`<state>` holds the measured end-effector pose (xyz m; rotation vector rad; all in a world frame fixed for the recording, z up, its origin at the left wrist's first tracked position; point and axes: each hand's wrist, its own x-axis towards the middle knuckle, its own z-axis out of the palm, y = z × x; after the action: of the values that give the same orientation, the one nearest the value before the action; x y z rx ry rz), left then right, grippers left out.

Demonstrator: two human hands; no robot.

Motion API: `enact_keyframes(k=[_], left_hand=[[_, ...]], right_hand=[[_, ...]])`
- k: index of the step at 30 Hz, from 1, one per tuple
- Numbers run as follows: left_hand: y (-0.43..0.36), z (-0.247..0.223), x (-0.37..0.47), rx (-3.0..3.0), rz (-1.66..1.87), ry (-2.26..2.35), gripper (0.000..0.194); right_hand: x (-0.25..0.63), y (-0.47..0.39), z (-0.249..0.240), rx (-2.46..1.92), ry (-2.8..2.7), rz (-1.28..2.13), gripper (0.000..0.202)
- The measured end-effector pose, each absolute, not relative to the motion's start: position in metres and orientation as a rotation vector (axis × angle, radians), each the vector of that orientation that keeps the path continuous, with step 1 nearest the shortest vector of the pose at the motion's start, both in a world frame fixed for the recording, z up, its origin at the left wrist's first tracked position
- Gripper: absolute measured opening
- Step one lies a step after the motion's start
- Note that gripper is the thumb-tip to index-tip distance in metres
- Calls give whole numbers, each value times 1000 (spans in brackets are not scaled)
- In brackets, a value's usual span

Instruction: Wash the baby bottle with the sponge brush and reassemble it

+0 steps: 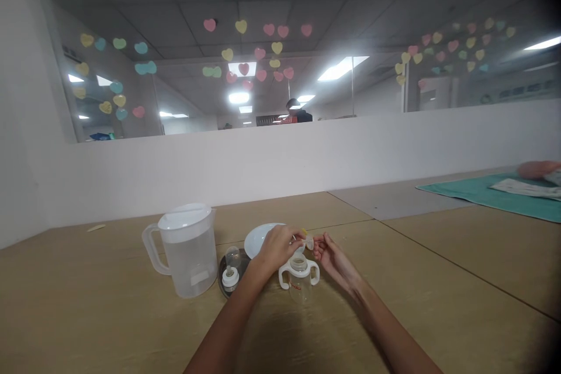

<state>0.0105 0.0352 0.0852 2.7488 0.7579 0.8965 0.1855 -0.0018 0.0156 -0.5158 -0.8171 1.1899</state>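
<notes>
A clear baby bottle [302, 287] with white side handles stands upright and uncapped on the table. Just behind its mouth, my left hand [280, 244] reaches in from the left, fingers pinched on a small clear piece [309, 243] with a bit of yellow near it; its exact shape is too small to tell. My right hand [328, 254] is at the right of that piece, palm turned up and fingers curled loosely, its fingertips close to the piece. Behind my left hand lies a white plate [256, 241], partly covered by the hand.
A lidded translucent pitcher [190, 263] stands at the left. Between it and my left forearm, a dark round tray [222, 286] holds a small bottle with a white collar [230, 277] and a clear dome cap [232, 256]. A teal cloth [464, 193] lies far right, before a white wall [263, 158].
</notes>
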Motion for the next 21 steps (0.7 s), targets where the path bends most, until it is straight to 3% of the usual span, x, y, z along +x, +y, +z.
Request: enact_keyframes(k=[8, 21], left_hand=[[33, 88, 8, 2886, 760, 957, 18], [20, 90, 13, 2957, 746, 1024, 33]], right_hand=[[193, 8, 2, -1022, -802, 802, 45], [169, 3, 8, -869, -1064, 965, 46]])
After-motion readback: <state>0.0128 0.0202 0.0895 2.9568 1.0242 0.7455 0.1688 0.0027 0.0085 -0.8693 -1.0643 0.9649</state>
